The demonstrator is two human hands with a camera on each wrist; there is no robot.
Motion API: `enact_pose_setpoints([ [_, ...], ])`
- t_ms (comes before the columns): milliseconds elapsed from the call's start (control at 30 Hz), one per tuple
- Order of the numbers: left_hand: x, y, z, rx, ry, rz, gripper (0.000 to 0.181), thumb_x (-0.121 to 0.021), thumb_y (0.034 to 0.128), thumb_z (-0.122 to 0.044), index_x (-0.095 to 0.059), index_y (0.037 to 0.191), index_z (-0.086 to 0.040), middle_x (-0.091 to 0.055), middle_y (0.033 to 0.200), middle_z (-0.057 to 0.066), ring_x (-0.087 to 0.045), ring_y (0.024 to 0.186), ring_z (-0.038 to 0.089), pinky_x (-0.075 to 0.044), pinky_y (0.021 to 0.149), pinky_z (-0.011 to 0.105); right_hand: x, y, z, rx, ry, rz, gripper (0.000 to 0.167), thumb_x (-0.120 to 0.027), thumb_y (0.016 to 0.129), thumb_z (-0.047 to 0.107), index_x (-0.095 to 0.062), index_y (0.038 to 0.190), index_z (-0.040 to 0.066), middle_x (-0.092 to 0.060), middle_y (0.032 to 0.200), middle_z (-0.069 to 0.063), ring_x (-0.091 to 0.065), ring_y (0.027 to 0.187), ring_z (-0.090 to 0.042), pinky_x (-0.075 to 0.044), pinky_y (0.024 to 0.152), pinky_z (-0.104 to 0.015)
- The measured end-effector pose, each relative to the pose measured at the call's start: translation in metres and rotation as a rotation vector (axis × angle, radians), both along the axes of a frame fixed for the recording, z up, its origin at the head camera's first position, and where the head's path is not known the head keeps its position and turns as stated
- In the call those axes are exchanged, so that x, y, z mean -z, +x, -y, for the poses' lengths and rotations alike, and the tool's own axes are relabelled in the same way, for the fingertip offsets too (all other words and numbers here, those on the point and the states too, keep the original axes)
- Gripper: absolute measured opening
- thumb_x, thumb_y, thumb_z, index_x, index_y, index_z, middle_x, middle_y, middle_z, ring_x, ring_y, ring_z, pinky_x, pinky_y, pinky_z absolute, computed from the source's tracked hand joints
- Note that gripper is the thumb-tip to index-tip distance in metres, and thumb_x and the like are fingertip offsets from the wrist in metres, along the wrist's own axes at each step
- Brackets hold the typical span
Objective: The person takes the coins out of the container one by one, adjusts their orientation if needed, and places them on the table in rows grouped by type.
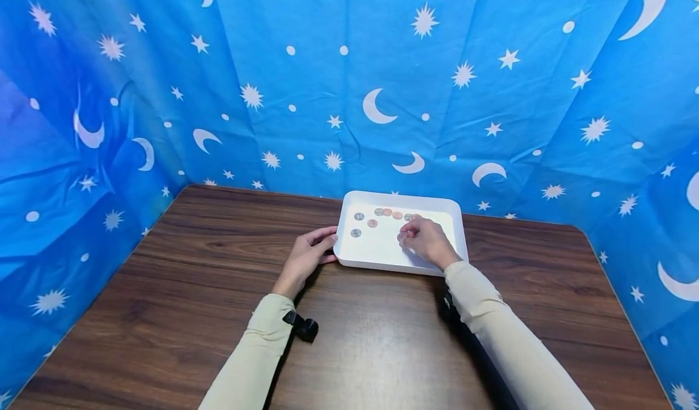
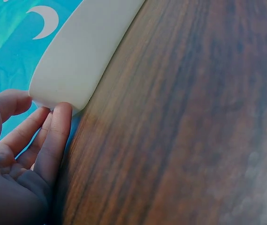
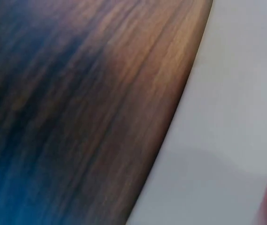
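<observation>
A shallow white tray (image 1: 377,252) stands on the table with several coins lying flat in it. Silver-coloured ones, such as the coin (image 1: 356,233), are at its left, and a copper-coloured coin (image 1: 372,223) lies beside them. More coins form a loose row towards the far wall. My left hand (image 1: 307,253) touches the tray's left end from outside, its thumb by the rim and its fingers (image 2: 58,131) against the wall. Over the tray's right half my right hand (image 1: 427,239) has its fingertips pinched low on a coin, mostly hidden. The right wrist view catches only that hand's blurred edge.
The dark wood-grain table (image 1: 349,337) reaches back to a blue cloth (image 1: 327,82) with white moons and stars, which hangs behind and at both sides. A black wrist strap (image 1: 301,326) sits on the left sleeve.
</observation>
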State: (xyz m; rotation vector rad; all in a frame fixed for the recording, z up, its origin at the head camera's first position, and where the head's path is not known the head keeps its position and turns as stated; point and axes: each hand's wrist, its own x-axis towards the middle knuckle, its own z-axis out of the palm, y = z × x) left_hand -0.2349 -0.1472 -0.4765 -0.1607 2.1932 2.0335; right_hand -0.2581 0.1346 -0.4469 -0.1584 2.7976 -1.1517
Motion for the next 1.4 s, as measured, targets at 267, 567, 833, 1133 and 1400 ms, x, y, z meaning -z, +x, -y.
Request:
enact_pose_setpoints([
  [267,0.0,-0.003,-0.002,-0.004,0.0,0.0,0.036,-0.064,0.1068,-0.017,-0.067,0.141,-0.007,-0.064,0.139,0.019,-0.067,0.112,0.022,-0.064,0.08,0.024,-0.008,0.007,-0.004,-0.011,-0.016,-0.056,0.025,-0.071,0.095,0.011,-0.078,0.117,0.001,-0.071,0.127,-0.019,-0.045,0.149,-0.033,-0.05,0.08,-0.033],
  [567,0.0,-0.006,-0.003,-0.001,0.009,-0.005,0.036,-0.065,0.1067,-0.018,-0.067,0.141,-0.006,-0.064,0.138,0.02,-0.067,0.113,0.024,-0.064,0.08,0.023,-0.016,0.025,-0.005,-0.032,-0.029,-0.093,0.021,-0.074,0.093,0.012,-0.081,0.112,0.008,-0.071,0.101,-0.008,-0.057,0.086,-0.023,-0.049,0.066,-0.028],
  [833,0.0,-0.006,-0.003,0.013,0.008,-0.019,0.037,-0.064,0.1072,-0.018,-0.066,0.142,-0.004,-0.063,0.14,0.022,-0.067,0.113,0.023,-0.064,0.082,0.024,-0.021,0.042,0.002,-0.062,-0.048,-0.152,0.022,-0.077,0.091,0.009,-0.082,0.112,0.007,-0.073,0.095,-0.005,-0.055,0.081,-0.02,-0.045,0.065,-0.027],
  [1133,0.0,-0.006,-0.003,0.015,0.012,-0.005,0.038,-0.064,0.1072,-0.019,-0.065,0.143,-0.005,-0.062,0.141,0.021,-0.066,0.113,0.021,-0.064,0.084,0.024,-0.019,0.06,0.013,-0.096,-0.049,-0.267,0.017,-0.079,0.091,0.01,-0.081,0.108,0.005,-0.068,0.086,-0.004,-0.052,0.073,-0.015,-0.044,0.066,-0.027],
  [1400,0.001,-0.005,-0.003,0.02,0.016,-0.01,0.038,-0.063,0.1076,-0.018,-0.064,0.143,-0.004,-0.062,0.14,0.021,-0.066,0.11,0.019,-0.064,0.086,0.026,-0.018,0.08,0.023,-0.091,-0.164,-0.26,0.018,-0.084,0.089,0.008,-0.079,0.106,0.007,-0.065,0.084,0.001,-0.052,0.074,-0.014,-0.043,0.065,-0.024],
])
